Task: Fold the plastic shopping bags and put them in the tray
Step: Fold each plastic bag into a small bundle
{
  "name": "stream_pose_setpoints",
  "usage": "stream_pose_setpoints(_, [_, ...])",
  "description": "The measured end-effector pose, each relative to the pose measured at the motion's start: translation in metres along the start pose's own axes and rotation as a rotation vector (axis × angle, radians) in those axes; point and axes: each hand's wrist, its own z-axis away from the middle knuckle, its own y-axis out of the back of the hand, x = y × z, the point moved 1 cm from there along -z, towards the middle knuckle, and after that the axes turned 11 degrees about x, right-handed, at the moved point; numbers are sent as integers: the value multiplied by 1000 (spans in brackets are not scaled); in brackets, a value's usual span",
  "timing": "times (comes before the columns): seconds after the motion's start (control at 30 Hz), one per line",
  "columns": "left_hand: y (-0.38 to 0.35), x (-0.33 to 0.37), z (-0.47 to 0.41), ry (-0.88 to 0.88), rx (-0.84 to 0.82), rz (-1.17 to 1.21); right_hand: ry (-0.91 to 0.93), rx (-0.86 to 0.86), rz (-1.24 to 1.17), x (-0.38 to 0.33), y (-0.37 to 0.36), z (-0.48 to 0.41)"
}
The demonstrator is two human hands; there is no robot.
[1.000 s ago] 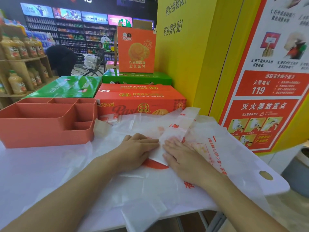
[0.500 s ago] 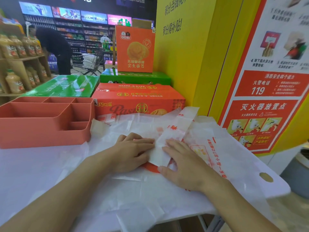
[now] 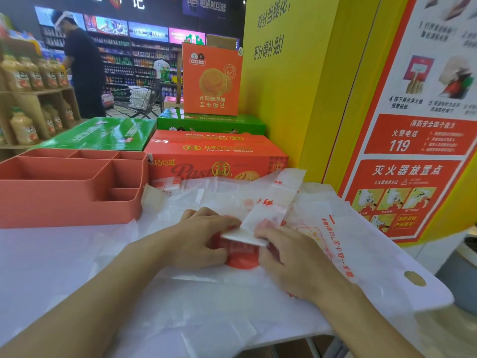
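The left hand (image 3: 204,239) and right hand (image 3: 291,259) have gone from lying flat on the bag (image 3: 271,202) to curled up, and now pinch its near end and lift it off the pile (image 3: 382,259) of loose bags on the table (image 3: 46,267), tray (image 3: 69,208) just to the left. My guess is the slick plastic springs open or skids if either pinch slackens, and the pile already overhangs the table's right edge, so a tug could drag some off. White table, red and green boxes (image 3: 214,151) behind it, yellow pillar (image 3: 291,112) on the right, a shopper (image 3: 82,71) at the shelves (image 3: 38,91) further back.
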Motion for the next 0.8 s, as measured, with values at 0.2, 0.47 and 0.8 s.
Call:
stream_pose_setpoints(0.2, [-5,-10,-8,43,147,67,-185,79,-314,11,0,-2])
stream_pose_setpoints(0.47, [-8,-11,-9,127,215,254,-271,197,-468,16,1,-7])
stream_pose_setpoints(0.8, [-13,-5,-10,225,186,222,-354,164,-406,17,-4,-8])
